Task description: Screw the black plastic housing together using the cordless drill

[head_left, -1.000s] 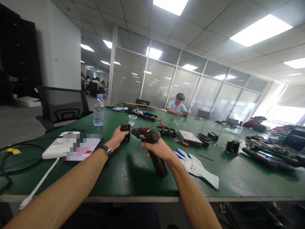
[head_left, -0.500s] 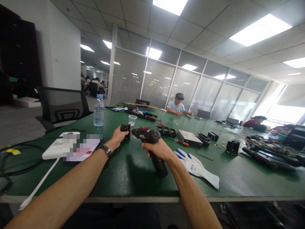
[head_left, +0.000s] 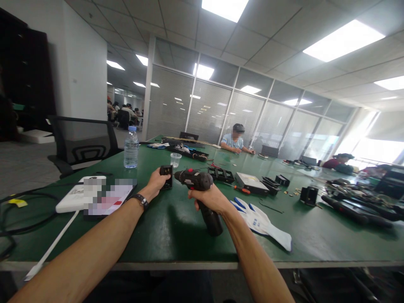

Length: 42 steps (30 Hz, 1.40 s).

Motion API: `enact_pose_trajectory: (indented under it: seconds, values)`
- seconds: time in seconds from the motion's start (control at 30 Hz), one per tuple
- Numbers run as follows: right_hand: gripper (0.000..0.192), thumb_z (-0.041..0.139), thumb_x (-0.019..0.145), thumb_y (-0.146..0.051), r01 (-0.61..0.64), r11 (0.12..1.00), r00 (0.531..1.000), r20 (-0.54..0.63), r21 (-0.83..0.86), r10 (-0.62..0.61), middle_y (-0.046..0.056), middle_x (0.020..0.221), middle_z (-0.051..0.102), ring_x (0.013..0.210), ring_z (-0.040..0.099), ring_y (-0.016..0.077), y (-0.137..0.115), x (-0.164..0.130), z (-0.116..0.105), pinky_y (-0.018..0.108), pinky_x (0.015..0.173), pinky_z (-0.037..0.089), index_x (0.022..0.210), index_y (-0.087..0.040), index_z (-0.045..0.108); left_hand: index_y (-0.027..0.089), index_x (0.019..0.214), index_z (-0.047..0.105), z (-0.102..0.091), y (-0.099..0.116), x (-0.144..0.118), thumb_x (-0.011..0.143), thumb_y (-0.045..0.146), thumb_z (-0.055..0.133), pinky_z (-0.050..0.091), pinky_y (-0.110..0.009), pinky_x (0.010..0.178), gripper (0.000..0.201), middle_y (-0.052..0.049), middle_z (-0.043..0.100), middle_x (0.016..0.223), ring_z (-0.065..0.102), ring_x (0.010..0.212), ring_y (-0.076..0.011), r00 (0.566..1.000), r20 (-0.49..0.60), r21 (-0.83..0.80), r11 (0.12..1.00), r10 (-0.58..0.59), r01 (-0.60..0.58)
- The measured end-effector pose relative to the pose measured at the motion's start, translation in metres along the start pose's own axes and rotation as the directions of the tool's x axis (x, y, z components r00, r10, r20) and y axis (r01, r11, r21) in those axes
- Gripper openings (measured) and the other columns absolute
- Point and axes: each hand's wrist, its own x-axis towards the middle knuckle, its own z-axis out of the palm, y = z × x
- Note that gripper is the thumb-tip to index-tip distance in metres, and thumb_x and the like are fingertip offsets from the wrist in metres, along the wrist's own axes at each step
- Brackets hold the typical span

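On the green counter (head_left: 176,235): two hands are seen at work near the middle.
Left hand (head_left: 157,182): it is closed around a small black block (head_left: 166,176), which is held up on its edge on the counter.
Right hand (head_left: 210,198): it is wrapped tight around the grip of a black power drill (head_left: 198,187).
Drill tip: it is pointed left, right against the block's side.
Close by: a white and blue glove (head_left: 260,221) is laid just right of the right hand.
Left side: a white box (head_left: 73,198) and a white cable (head_left: 52,248) are seen.
Farther back: a water bottle (head_left: 131,147) and a clear cup (head_left: 175,159) are stood behind the block.
Way between the hands: nothing is seen between drill and block.
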Motion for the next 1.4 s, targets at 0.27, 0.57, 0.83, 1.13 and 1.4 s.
enact_pose_trajectory:
  seconds: [0.27,0.57,0.83,1.13,1.4]
  values:
    - [0.005,0.059,0.073,-0.021,-0.006,1.0,1.0,0.001,-0.021,0.006,-0.005,0.047,0.054,0.041,0.053,0.0114,0.0037,0.0014,0.0,0.02,0.042,0.04,0.077,-0.018,0.057,0.017,0.1,0.063,-0.0005,0.0025,-0.0006,0.062,0.022,0.071,0.051,-0.034,0.076,0.039,-0.008,0.069,0.093,0.064,0.079,-0.0192,1.0,-0.002,-0.001,1.0,-0.029,0.029]
    - [0.005,0.058,0.074,-0.022,0.002,1.0,1.0,0.01,-0.03,-0.001,-0.005,0.045,0.054,0.039,0.052,0.0104,0.0058,0.003,-0.0012,0.019,0.042,0.039,0.072,-0.017,0.058,0.015,0.101,0.062,-0.0011,0.0004,0.0009,0.063,0.022,0.069,0.05,-0.035,0.079,0.039,-0.008,0.069,0.095,0.063,0.081,-0.0191,1.0,0.004,0.012,1.0,-0.011,0.011]
    - [0.007,0.06,0.071,-0.021,-0.037,0.999,0.999,0.002,0.009,0.037,-0.005,0.05,0.054,0.041,0.054,0.0113,0.0045,0.0044,0.0001,0.02,0.041,0.04,0.078,-0.017,0.059,0.015,0.1,0.061,-0.0012,0.0036,-0.0027,0.066,0.023,0.067,0.049,-0.033,0.078,0.036,-0.009,0.068,0.096,0.063,0.082,-0.019,1.0,0.01,0.038,0.999,0.006,-0.006]
    - [0.017,0.06,0.071,-0.019,-0.021,0.999,1.0,0.008,0.033,0.021,-0.007,0.044,0.052,0.039,0.052,0.0115,-0.0011,0.0009,0.0008,0.019,0.041,0.038,0.088,-0.017,0.058,0.015,0.096,0.062,-0.001,0.0036,-0.0021,0.063,0.021,0.068,0.048,-0.032,0.076,0.034,-0.006,0.068,0.089,0.062,0.077,-0.017,1.0,-0.004,0.011,1.0,0.004,-0.004]
    - [0.009,0.059,0.071,-0.019,-0.028,1.0,1.0,0.011,0.001,0.028,-0.006,0.044,0.053,0.039,0.052,0.0114,-0.0027,0.0012,-0.0001,0.02,0.042,0.038,0.08,-0.017,0.057,0.014,0.097,0.063,-0.0008,0.0029,-0.0007,0.063,0.019,0.069,0.049,-0.031,0.075,0.035,-0.006,0.068,0.087,0.062,0.076,-0.0168,1.0,-0.004,-0.002,1.0,-0.011,0.011]
